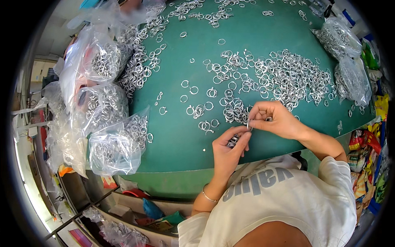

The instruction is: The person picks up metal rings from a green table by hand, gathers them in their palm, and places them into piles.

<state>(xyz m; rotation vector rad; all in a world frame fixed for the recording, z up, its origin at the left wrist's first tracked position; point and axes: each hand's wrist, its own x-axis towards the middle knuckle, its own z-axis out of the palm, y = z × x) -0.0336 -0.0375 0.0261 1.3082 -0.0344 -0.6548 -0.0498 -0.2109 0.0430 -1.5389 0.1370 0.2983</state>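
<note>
My left hand (224, 153) is closed round a small bunch of silvery metal rings (233, 141) near the front edge of the green table (181, 140). Thumb and fingertips of my right hand (279, 120) pinch a single metal ring (248, 123), seen nearly edge-on. The left fingertips meet the right ones at that ring. Another ring (269, 119) shows within the curled right fingers. Just beyond both hands lies a small heap of loose rings (236, 110).
A large pile of rings (292, 78) spreads over the right side. Clear plastic bags full of rings (115, 150) line the left edge, and more bags (353, 80) stand at the far right. Scattered rings (216, 18) lie at the back. Below the table is an open drawer (140, 206).
</note>
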